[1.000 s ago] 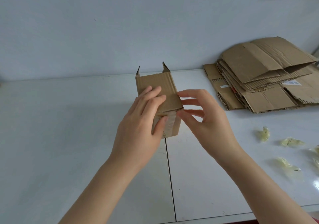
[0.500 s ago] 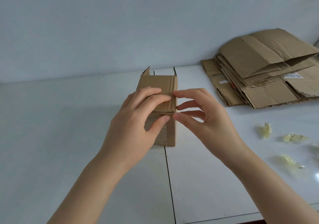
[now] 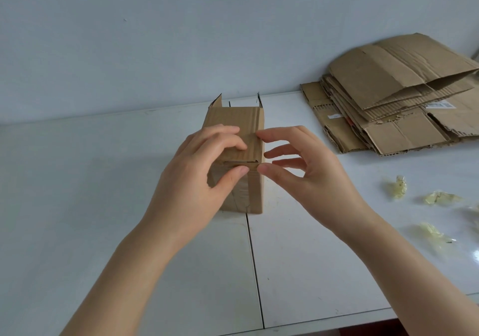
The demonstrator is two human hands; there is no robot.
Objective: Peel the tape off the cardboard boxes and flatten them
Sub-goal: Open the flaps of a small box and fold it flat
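Observation:
A small brown cardboard box (image 3: pixel 237 118) stands on the white table (image 3: pixel 77 206) in the middle of the view, its far flaps open and sticking up. My left hand (image 3: pixel 197 180) grips its near end, fingers curled over the top face and thumb pressed on the front face. My right hand (image 3: pixel 311 180) is just to the right of the box. Its index fingertip touches the top right edge and its thumb tip touches the near top corner, with the other fingers spread and free. The left hand hides much of the front face.
A stack of flattened cardboard boxes (image 3: pixel 388 102) lies at the back right against the wall. Several crumpled balls of peeled tape (image 3: pixel 398 186) are scattered on the table at the right. A seam (image 3: pixel 255 271) in the tabletop runs towards me from under the box.
The box has been turned from skewed to pointing straight away from me. Both hands have stayed on its near end, the right thumb shifting to the near top corner.

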